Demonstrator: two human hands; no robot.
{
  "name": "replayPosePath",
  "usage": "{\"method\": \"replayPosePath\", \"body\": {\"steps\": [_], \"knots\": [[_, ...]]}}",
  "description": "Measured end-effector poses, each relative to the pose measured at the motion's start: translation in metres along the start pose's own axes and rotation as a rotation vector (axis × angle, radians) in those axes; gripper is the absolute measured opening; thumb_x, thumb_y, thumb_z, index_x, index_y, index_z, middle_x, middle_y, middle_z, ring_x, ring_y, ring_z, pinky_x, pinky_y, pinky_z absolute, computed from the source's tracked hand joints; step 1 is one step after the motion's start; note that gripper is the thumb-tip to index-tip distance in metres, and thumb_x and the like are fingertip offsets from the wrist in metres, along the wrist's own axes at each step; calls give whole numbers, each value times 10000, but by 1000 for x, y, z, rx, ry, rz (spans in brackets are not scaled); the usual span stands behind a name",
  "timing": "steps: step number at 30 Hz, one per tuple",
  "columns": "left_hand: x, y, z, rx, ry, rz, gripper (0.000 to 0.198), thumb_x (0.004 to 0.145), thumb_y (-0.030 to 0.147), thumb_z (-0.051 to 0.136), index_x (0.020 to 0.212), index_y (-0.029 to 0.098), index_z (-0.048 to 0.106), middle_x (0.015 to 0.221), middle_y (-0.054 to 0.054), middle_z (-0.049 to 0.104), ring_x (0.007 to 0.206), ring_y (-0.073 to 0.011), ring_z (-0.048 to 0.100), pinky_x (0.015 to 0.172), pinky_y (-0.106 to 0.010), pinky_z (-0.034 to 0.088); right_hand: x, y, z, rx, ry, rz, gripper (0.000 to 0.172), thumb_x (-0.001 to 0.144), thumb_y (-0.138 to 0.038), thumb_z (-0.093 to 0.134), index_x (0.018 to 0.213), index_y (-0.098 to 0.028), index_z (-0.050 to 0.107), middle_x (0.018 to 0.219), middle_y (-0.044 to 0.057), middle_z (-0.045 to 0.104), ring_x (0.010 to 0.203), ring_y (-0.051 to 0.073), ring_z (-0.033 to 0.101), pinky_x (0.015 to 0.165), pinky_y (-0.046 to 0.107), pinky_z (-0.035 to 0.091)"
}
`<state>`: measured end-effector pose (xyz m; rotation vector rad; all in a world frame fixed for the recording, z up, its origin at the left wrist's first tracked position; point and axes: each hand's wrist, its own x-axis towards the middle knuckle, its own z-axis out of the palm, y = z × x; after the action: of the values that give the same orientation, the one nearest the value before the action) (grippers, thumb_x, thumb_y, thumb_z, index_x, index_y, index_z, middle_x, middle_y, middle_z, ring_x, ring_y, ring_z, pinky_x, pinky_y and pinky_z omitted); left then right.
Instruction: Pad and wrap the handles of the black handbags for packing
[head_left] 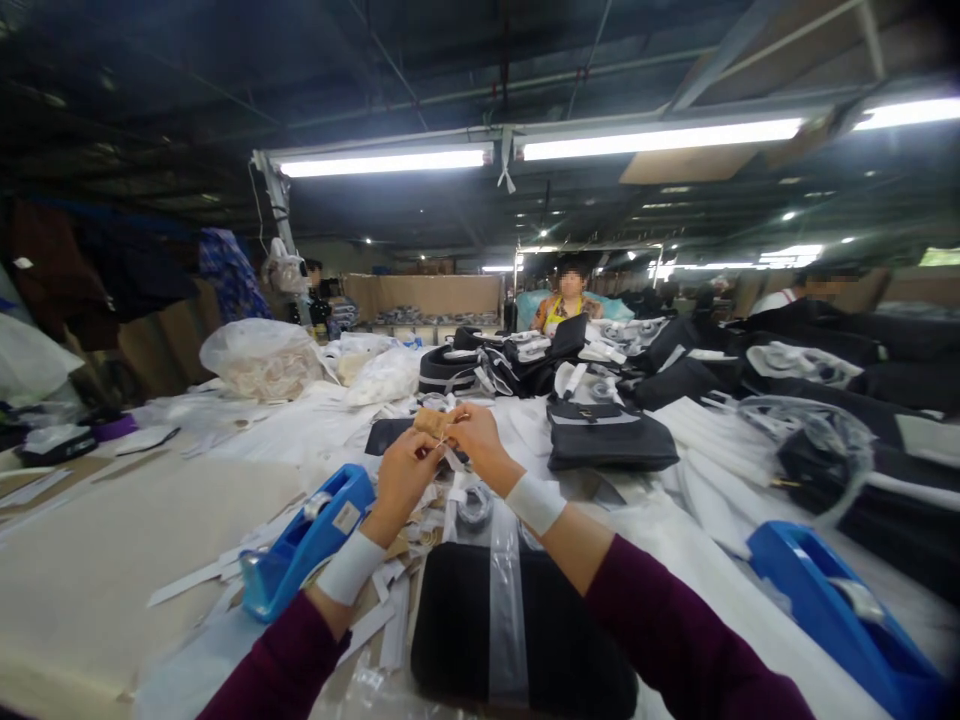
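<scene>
We pinch a small tan piece (431, 421) with the grip of our left hand (405, 468) and right hand (480, 442). It sits right at our fingertips, up over the bench (202, 520), farther off than the black case (454, 625).

Workshop; black bags (611, 440); tube lights (660, 138)

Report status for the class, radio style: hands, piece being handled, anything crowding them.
Right hand pinching small tan piece. Left hand close below, exact hold unclear. Blue tape dispenser and paper scraps crowding the left side.
</scene>
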<state>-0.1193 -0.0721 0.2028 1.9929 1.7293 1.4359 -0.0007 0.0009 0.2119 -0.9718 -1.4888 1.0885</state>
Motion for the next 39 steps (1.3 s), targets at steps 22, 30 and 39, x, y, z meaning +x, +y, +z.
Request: {"method": "replayPosePath", "body": {"steps": [22, 30, 39], "knots": [[30, 95, -21, -238, -551, -41, 326, 784, 464, 632, 748, 141, 657, 538, 40, 470, 466, -56, 334, 436, -185, 217, -72, 2, -83, 479, -650, -175, 448, 795, -155, 538, 1236, -193, 602, 1265, 79, 620, 1151, 211, 578, 924, 335, 485], [32, 109, 0, -307, -601, -36, 345, 815, 454, 597, 906, 131, 673, 523, 49, 444, 457, -61, 348, 447, -176, 244, -90, -3, -83, 265, -479, -171, 459, 672, -65, 468, 1089, -180, 621, 1062, 31, 653, 1027, 185, 579, 895, 277, 451], [45, 115, 1, 106, -625, 271, 296, 774, 399, 557, 621, 159, 639, 558, 19, 515, 532, -100, 439, 509, -206, 314, -88, 18, -106, 318, -464, -100, 661, 613, -47, 480, 1255, -195, 547, 1204, 47, 592, 930, 148, 582, 814, 252, 457]]}}
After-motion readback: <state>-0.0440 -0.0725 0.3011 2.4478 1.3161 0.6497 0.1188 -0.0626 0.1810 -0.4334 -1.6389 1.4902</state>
